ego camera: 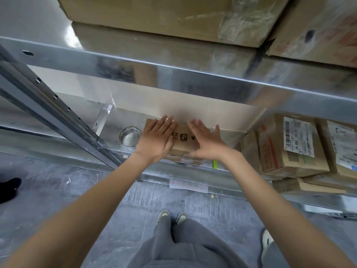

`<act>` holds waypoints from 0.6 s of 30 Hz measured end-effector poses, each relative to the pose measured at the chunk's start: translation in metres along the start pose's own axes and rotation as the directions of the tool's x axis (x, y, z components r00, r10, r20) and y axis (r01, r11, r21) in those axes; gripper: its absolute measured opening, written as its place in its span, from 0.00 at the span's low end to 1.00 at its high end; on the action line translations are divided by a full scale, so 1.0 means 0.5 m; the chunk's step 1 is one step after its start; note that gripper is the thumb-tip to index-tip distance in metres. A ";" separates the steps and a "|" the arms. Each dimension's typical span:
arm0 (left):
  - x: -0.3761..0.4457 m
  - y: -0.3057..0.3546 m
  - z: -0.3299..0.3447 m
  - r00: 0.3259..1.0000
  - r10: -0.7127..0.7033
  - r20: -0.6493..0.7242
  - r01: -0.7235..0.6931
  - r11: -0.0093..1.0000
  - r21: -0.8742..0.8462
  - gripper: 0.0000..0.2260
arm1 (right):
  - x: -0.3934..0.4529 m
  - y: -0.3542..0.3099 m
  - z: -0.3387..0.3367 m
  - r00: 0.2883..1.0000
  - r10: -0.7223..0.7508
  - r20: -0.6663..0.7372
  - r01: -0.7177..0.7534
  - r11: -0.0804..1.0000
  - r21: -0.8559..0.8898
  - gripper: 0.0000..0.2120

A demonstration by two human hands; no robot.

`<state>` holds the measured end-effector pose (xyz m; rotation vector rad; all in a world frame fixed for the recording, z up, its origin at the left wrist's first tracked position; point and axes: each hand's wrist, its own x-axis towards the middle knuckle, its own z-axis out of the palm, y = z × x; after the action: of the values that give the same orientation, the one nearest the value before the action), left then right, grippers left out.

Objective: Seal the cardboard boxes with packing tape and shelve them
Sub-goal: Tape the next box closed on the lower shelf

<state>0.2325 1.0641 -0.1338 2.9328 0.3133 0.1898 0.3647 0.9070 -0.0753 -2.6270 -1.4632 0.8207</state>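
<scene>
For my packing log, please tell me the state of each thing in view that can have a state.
Small box: closed, flat on the lower shelf, both hands on its top.
Left hand: open, fingers straight, pressing the box.
Right hand: open, fingers straight, pressing the box.
Tape roll: lying flat left of the box, untouched.
Labelled boxes: closed, stacked at the right.

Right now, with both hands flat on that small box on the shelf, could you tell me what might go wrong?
1. The box sits near the front edge of the shelf; the left hand and right hand only press it with flat fingers, so it could slide off.
2. The tape roll lies right beside the left hand and could get knocked.
3. The upper shelf beam hangs low and close overhead, a likely head bump.
</scene>
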 end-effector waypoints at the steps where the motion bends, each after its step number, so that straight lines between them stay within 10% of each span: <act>1: 0.002 0.000 0.003 1.000 -0.015 -0.007 0.015 1.000 0.011 0.25 | 0.005 0.001 0.003 0.999 0.030 -0.019 -0.029 0.999 0.028 0.58; 5: 0.005 0.003 0.000 0.999 -0.033 -0.011 0.033 0.999 0.014 0.25 | 0.013 -0.015 0.050 0.995 0.063 -0.075 -0.071 0.992 -0.103 0.69; 18: 0.007 0.006 0.003 0.999 -0.041 -0.007 0.041 0.999 0.024 0.24 | -0.105 -0.059 0.160 0.964 -0.012 -0.267 -0.006 0.998 -0.069 0.59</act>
<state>0.2365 1.0617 -0.1341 2.9467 0.3792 0.1914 0.2831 0.8635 -0.1136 -2.6542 -1.4453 0.3990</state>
